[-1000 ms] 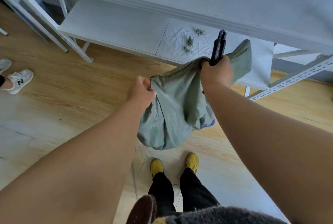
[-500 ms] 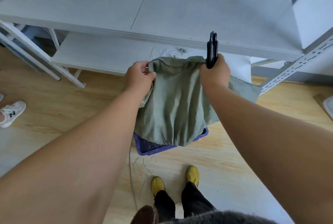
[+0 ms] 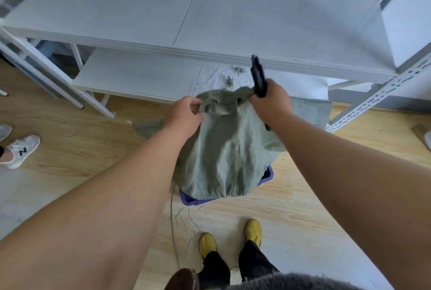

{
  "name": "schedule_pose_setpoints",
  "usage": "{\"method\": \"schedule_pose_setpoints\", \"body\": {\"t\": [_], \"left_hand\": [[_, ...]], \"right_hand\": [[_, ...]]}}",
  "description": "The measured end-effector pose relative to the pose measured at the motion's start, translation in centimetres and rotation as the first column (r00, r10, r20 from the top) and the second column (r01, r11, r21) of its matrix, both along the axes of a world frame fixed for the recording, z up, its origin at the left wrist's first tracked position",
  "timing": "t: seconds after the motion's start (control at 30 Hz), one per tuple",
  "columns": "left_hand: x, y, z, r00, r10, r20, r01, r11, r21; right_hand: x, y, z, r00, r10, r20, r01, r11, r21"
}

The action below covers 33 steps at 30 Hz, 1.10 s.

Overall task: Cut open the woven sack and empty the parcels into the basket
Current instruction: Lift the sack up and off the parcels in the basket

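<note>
A grey-green woven sack point(image 3: 224, 156) hangs upside down over a blue basket point(image 3: 267, 176), covering most of it; only the basket's near rim and right corner show. My left hand point(image 3: 184, 118) pinches the sack's upper edge at the left. My right hand point(image 3: 270, 100) grips the sack's upper edge at the right together with a black cutter point(image 3: 257, 77), which points up and away. Parcels are hidden under the sack.
White metal shelving point(image 3: 210, 33) stands just beyond the sack, with a lower shelf point(image 3: 140, 75) carrying thread scraps. Loose threads lie on the wood floor near my yellow shoes point(image 3: 253, 233). Another person's white sneaker point(image 3: 22, 150) is at the left edge.
Both hands have lifted the sack and brought it over the blue basket. The hands have come a little closer together, bunching the top edge, and the cutter has tilted left.
</note>
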<state>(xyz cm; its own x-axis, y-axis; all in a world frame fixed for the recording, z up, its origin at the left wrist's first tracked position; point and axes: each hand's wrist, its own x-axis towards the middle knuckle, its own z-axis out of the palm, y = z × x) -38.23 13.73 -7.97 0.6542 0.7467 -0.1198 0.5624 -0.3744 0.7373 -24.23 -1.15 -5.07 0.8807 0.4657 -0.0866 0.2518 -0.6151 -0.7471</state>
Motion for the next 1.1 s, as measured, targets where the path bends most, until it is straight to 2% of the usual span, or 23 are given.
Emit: {"method": "schedule_pose_setpoints", "body": {"t": [0.03,0.13,0.23,0.33,0.37,0.4,0.43,0.47,0.53,0.57,0.63,0.7,0.77,0.83,0.9,0.97,1.03,1.1], "left_hand": [[-0.1,0.0,0.0,1.000,0.002,-0.010,-0.002,1.000,-0.001],[-0.2,0.3,0.4,0.991,0.109,0.081,-0.112,0.993,0.039],[-0.1,0.1,0.4,0.999,0.040,0.001,-0.040,0.999,-0.007],[0.3,-0.2,0.7,0.976,0.193,0.098,-0.197,0.980,0.034],[0.6,-0.5,0.8,0.985,0.162,0.065,-0.163,0.987,0.000],[0.8,-0.9,0.6,0.994,0.113,0.009,-0.113,0.993,-0.032],[1.1,-1.2,0.5,0.994,0.107,-0.022,-0.107,0.994,-0.028],[1.3,-1.4,0.5,0.987,0.160,-0.016,-0.160,0.987,0.012],[1.9,-1.6,1.1,0.951,0.306,0.046,-0.309,0.947,0.088],[2.2,-1.7,1.4,0.943,0.334,0.014,-0.333,0.937,0.109],[2.9,-2.1,1.9,0.927,0.330,-0.178,-0.303,0.939,0.163],[3.7,-3.3,3.0,0.922,0.275,-0.273,-0.205,0.944,0.257],[5.2,-4.8,3.9,0.964,0.101,-0.245,-0.008,0.935,0.354],[6.9,-6.2,4.2,0.966,-0.075,-0.249,0.166,0.915,0.367],[8.2,-6.8,4.0,0.972,-0.117,-0.203,0.179,0.930,0.321],[9.0,-6.6,3.8,0.992,-0.046,-0.117,0.081,0.947,0.312],[9.5,-6.1,3.5,0.998,0.021,-0.054,-0.001,0.938,0.347],[9.2,-5.5,3.5,0.995,0.096,-0.012,-0.086,0.930,0.356]], "right_hand": [[0.2,-0.1,0.0,1.000,0.001,0.009,-0.001,1.000,-0.021],[0.6,-0.3,0.5,0.997,-0.072,0.041,0.068,0.994,0.090],[1.0,-0.5,0.8,0.997,0.074,0.017,-0.072,0.994,-0.079],[1.9,-0.7,0.8,0.999,-0.029,0.026,0.027,0.998,0.063],[2.0,-0.8,0.9,1.000,0.015,0.004,-0.016,0.999,0.034],[2.0,-0.9,0.8,0.996,0.093,-0.014,-0.094,0.994,-0.062],[2.1,-1.1,0.6,0.989,0.146,-0.038,-0.150,0.980,-0.134],[2.3,-1.3,0.4,0.990,0.137,-0.029,-0.140,0.981,-0.138],[2.8,-1.6,0.5,0.999,0.043,0.020,-0.043,0.999,-0.011],[3.1,-1.6,0.7,0.999,0.042,0.025,-0.043,0.999,0.015],[3.8,-1.7,1.2,0.991,0.130,-0.037,-0.131,0.991,-0.029],[4.5,-1.7,1.5,0.978,0.178,-0.108,-0.179,0.984,-0.007],[4.8,-1.4,1.8,0.972,0.205,-0.112,-0.202,0.979,0.041],[4.6,-1.0,2.1,0.965,0.243,-0.098,-0.240,0.970,0.043],[4.8,-0.8,2.2,0.961,0.260,-0.096,-0.257,0.966,0.035],[5.5,-1.0,2.1,0.956,0.274,-0.106,-0.273,0.962,0.025],[6.6,-1.6,1.8,0.948,0.308,-0.076,-0.315,0.943,-0.110],[7.7,-2.6,1.3,0.946,0.323,-0.030,-0.310,0.875,-0.372]]}}
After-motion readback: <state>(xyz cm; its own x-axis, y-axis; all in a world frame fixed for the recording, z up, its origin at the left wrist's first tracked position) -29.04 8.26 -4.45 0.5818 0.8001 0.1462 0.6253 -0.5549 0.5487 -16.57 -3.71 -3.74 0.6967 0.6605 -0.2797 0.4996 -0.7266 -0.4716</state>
